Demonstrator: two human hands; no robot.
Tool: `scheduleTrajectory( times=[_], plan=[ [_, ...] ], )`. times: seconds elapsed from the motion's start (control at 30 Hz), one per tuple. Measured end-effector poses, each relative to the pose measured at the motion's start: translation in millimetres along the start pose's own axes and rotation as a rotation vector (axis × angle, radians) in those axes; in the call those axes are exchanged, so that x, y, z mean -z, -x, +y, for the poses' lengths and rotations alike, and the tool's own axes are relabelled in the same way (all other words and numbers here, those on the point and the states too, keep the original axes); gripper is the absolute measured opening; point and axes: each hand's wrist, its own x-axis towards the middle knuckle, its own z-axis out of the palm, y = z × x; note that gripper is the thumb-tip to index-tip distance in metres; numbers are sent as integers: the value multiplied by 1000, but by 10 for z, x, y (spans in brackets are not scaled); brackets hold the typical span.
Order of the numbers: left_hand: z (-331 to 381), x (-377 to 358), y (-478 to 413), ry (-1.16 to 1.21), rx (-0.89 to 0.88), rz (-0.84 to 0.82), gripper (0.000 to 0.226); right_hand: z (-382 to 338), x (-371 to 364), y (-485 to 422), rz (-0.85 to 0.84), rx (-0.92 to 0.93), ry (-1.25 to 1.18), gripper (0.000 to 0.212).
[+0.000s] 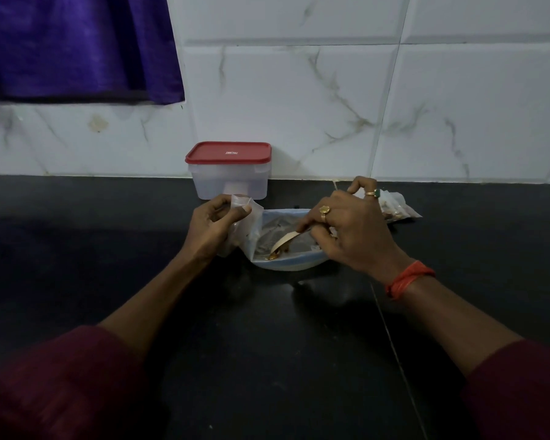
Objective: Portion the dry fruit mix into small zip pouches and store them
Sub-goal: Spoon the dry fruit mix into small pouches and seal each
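On the black counter (267, 344), our left hand (215, 227) pinches a small pouch (242, 205) just beside the big bag (286, 265), where our right hand (346, 233) grips a spoon (286, 242), its tip among a few brown fruit pieces (274, 256). Filled pouches (396, 209) lie behind our right hand; a red-lidded box (231, 173) stands against the wall (331, 90). Counter stretches wide toward us.

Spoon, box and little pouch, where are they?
spoon (285, 243): head view, on the pale middle of it.
box (231, 182): head view, on its clear front wall.
little pouch (245, 203): head view, on its top part.
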Motion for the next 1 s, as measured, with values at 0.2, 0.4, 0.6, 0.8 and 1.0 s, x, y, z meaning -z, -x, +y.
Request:
scheduleTrajectory(
  times=[0.2,0.4,0.6,0.8,1.0],
  plan=[
    [2,3,49,-3,-28,-10,28,-1,111,86,27,-113,14,23],
    [15,44,163,38,-12,-94,33,-43,53,177,-144,-391,-20,33],
    [32,181,203,-53,-2,-200,52,-86,-30,172,-178,-557,-205,40],
    [48,241,174,-201,8,-245,37,-136,-39,162,-179,-592,-381,40],
    [113,257,168,-144,-5,-238,28,-179,-19,157,-251,-552,-401,26]
  ],
)
